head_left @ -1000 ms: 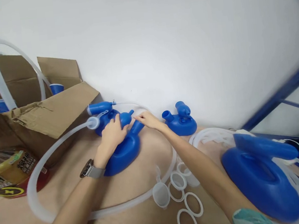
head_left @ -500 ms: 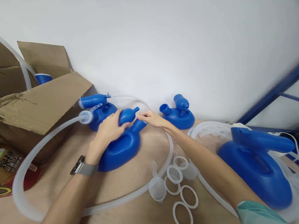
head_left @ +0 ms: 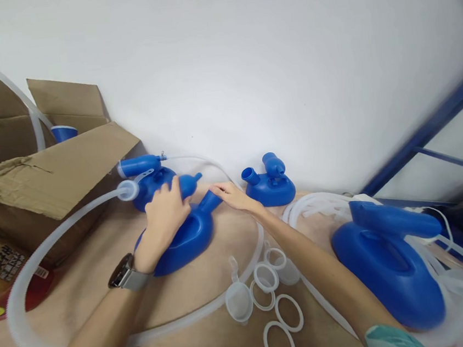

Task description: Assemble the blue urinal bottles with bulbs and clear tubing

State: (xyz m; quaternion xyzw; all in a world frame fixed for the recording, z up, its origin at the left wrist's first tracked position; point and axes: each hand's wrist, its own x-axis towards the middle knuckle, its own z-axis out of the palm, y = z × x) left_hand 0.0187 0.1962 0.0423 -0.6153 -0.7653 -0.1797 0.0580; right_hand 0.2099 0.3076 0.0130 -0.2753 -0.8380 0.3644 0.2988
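My left hand (head_left: 164,213), with a watch on its wrist, is closed around a rounded blue plastic funnel (head_left: 188,185) with a narrow spout pointing right. Below it lies a blue urinal bottle (head_left: 193,242), its neck slanting up to the right. My right hand (head_left: 233,196) has its fingers on the mouth end of that neck. The funnel sits just above the bottle, apart from its mouth. Part of the funnel is hidden by my left fingers. Behind my left hand stands another blue bottle (head_left: 146,193) with a blue funnel (head_left: 139,165) lying over it.
A cardboard box (head_left: 62,175) with hoses and blue parts stands left. White rings (head_left: 279,344) and clear caps (head_left: 239,301) lie in front, beside a long translucent hose (head_left: 181,325). More blue bottles stand at the wall (head_left: 272,189) and at right (head_left: 391,272).
The funnel in my left hand has drawn slightly away from my right hand. My right fingers have moved from near its spout onto the bottle's mouth. The view has shifted slightly.
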